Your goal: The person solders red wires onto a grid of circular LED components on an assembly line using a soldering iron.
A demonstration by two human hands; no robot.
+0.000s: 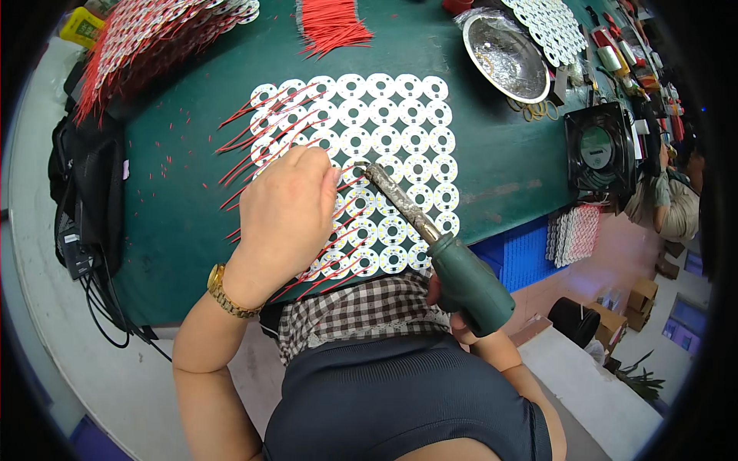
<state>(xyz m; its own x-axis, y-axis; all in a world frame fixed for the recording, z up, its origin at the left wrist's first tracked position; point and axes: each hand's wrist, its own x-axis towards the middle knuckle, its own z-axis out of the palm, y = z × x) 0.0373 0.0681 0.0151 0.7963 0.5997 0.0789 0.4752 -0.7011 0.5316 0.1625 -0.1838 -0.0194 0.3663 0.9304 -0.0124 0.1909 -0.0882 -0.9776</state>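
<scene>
Soldering iron point(442, 250) sits in the right grip point(460, 326), closed round it, tip at the white disc sheet point(363, 149) on the worktop point(507, 173). Left grip point(286, 211) bunched; fingertips hidden, can't tell what's pinched. Likely joining red wire point(352, 183); next probably calls for steady wire, clean lift-off.

The green tabletop point(511, 165) leaves a passage right of centre. A metal bowl point(492, 29) (upper right), black fan point(598, 147) (far right) and slanting soldering iron point(470, 284) (centre) stand in the way.
</scene>
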